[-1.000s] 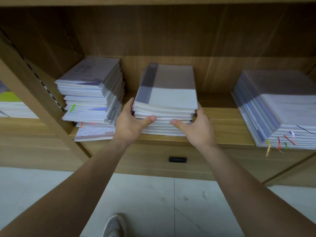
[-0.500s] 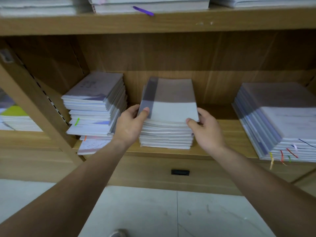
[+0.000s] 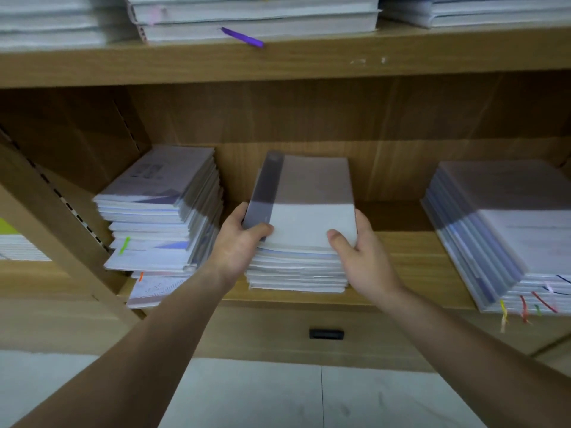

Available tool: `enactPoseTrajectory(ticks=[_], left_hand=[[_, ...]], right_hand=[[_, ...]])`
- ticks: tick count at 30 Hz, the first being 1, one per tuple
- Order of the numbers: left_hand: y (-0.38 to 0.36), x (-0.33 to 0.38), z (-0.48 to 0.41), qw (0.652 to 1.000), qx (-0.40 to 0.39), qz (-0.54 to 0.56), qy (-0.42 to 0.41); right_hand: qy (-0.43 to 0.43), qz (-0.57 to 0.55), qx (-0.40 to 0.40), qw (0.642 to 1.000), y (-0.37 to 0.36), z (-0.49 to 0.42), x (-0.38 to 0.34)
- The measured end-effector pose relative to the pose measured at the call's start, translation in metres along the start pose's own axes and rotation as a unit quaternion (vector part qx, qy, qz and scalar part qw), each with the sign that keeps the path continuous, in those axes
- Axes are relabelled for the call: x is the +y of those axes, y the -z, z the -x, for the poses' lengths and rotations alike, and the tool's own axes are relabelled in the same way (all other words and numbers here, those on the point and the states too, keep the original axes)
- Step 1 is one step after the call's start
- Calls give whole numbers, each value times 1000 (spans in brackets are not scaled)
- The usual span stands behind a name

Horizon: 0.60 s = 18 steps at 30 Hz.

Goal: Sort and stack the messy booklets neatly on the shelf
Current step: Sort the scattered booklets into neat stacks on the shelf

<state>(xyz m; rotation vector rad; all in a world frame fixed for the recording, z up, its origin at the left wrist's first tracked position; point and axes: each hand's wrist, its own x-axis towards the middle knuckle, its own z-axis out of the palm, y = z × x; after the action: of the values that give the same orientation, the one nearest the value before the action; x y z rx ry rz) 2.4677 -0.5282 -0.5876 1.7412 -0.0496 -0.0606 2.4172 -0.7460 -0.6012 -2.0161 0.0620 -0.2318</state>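
Note:
A middle stack of white booklets [image 3: 298,270] stands on the wooden shelf [image 3: 411,261]. Its top booklet [image 3: 309,196] has a grey spine strip and a white cover. My left hand [image 3: 239,245] grips that booklet's near left corner, thumb on the cover. My right hand [image 3: 360,257] grips its near right corner, thumb on top and fingers round the edge. To the left is a messy, skewed stack of booklets [image 3: 160,208] with a green tab. A leaning stack of booklets [image 3: 506,230] with coloured tabs stands on the right.
The upper shelf [image 3: 278,61] carries more paper stacks with a purple tab [image 3: 242,37] sticking out. A slanted wooden upright [image 3: 52,217] bounds the left side. Below the shelf is a drawer front with a black handle [image 3: 326,334], then a tiled floor.
Both hands climbed from the front of the middle stack to the top booklet's near corners, thumbs now on its cover. The view tilted up, revealing the upper shelf.

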Motion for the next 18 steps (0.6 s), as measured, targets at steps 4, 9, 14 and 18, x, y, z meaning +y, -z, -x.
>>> enactPoseTrajectory(ticks=[4, 9, 14, 18], left_hand=[[1, 0, -2, 1000, -4, 10, -1], [-5, 4, -3, 1000, -13, 6, 5], [-4, 2, 10, 1000, -8, -19, -17], [-7, -4, 24, 998, 21, -46, -30]], right_hand=[[0, 22, -4, 1000, 0, 5, -2], [1, 30, -6, 1000, 6, -8, 0], [-7, 17, -40, 999, 12, -4, -3], [-2, 29, -19, 999, 7, 0, -8]])
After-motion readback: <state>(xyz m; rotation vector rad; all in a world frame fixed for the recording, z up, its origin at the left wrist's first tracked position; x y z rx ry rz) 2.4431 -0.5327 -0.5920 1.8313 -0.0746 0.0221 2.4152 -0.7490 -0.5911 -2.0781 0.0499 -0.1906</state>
